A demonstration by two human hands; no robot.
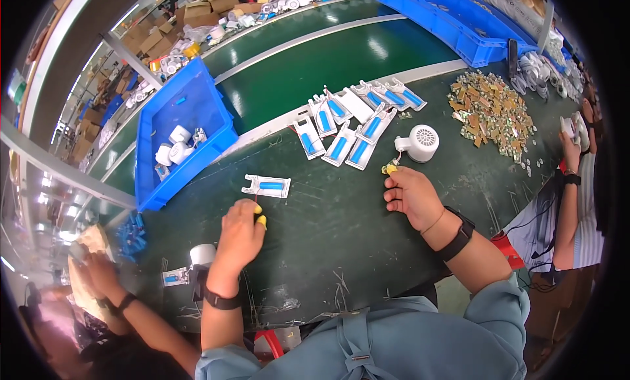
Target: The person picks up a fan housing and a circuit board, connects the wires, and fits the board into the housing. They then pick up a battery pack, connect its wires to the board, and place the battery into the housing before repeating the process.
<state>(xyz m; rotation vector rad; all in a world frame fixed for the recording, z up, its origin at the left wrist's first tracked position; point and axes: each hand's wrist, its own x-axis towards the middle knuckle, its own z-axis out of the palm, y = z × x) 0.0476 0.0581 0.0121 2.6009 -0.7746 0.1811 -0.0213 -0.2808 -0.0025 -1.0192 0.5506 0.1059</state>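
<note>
My right hand pinches a small circuit board between yellow-covered fingertips. It is beside a white round fan head with a slotted grille, and thin wire shows between the two. Yellow covers also sit on two fingertips of my left hand; its thumb and forefinger are slightly apart, and I see nothing between them. Just beyond them lies a white plastic housing with a blue battery, a thin red wire trailing toward the fingers. Several similar white housings with blue batteries lie together farther off.
A heap of small circuit boards lies at right. Blue bins stand at left and far right, beside a green conveyor belt. Blue batteries and another white fan part lie left. Co-workers' hands flank me.
</note>
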